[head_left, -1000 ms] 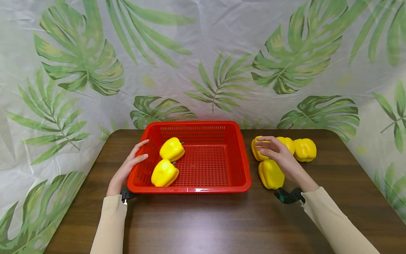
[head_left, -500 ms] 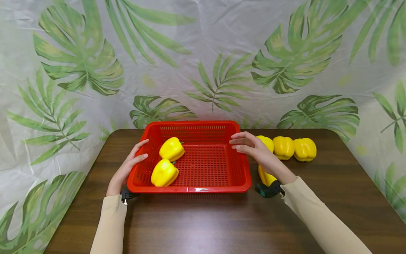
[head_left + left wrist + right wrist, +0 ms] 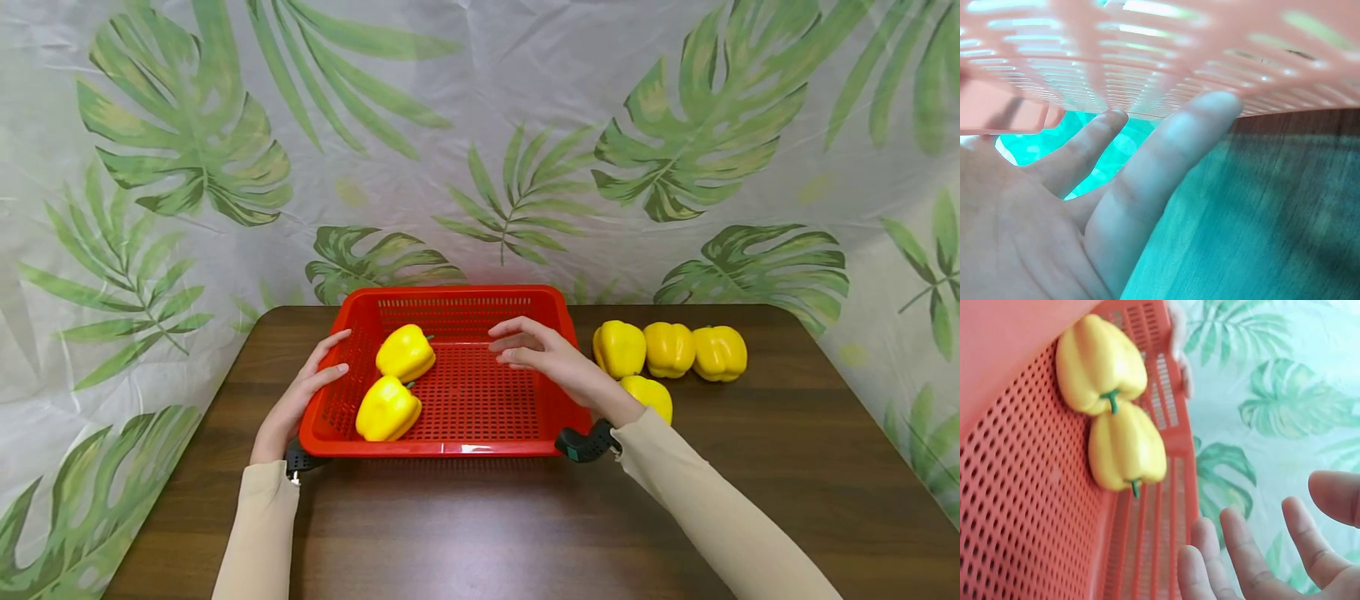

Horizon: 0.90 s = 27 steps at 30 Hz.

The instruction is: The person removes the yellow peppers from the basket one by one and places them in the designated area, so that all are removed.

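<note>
Hovering right hand (image 3: 551,357): its loosely spread fingers pinched nothing above the red basket (image 3: 375,449).
Left hand (image 3: 294,398): fairly straight fingers touched the basket's left side.
Basket contents: two yellow peppers (image 3: 406,353) leaned together at the left end.
Table (image 3: 465,533): four more peppers (image 3: 670,350) sat rightward.
Rim risk: the black wrist mount (image 3: 582,447), snagging, could have dragged the basket.

Head view looks forward-down; wrist views, closer, share the basket (image 3: 375,449).

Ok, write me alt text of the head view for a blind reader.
An empty right hand hovers over a red basket holding two yellow peppers; the left hand touches its side. Four more peppers lie on the table at right.
</note>
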Motion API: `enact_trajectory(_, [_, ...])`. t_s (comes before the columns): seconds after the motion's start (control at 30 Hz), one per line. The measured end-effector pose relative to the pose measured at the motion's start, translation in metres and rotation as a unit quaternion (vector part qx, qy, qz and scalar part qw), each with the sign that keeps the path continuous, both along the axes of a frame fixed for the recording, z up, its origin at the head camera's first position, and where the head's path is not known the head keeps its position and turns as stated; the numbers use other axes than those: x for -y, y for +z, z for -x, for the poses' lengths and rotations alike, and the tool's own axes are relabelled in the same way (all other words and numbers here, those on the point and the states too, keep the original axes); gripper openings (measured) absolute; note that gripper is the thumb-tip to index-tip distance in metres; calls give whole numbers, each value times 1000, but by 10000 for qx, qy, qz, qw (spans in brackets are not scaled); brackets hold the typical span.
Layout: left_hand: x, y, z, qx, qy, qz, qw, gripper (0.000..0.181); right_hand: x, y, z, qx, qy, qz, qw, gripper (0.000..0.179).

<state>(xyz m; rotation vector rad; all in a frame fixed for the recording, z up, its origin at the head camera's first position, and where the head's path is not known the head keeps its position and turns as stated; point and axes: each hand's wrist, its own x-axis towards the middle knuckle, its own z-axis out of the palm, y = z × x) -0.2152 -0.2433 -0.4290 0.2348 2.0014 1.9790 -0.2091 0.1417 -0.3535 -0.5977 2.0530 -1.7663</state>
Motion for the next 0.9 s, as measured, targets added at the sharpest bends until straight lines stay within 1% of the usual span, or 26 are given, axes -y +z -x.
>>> enact_trajectory(0.5, [0, 1, 0, 80, 58, -5, 10000, 57, 56, -8, -4, 508, 526, -194, 9971, 38])
enact_trajectory(0.67, [0, 1, -1, 68, 51, 2, 10000, 57, 72, -10, -6, 653, 628, -272, 9955, 40])
enact_trajectory(0.9, [-1, 1, -1, 84, 45, 4, 10000, 57, 90, -15, -9, 896, 756, -348, 9925, 35])
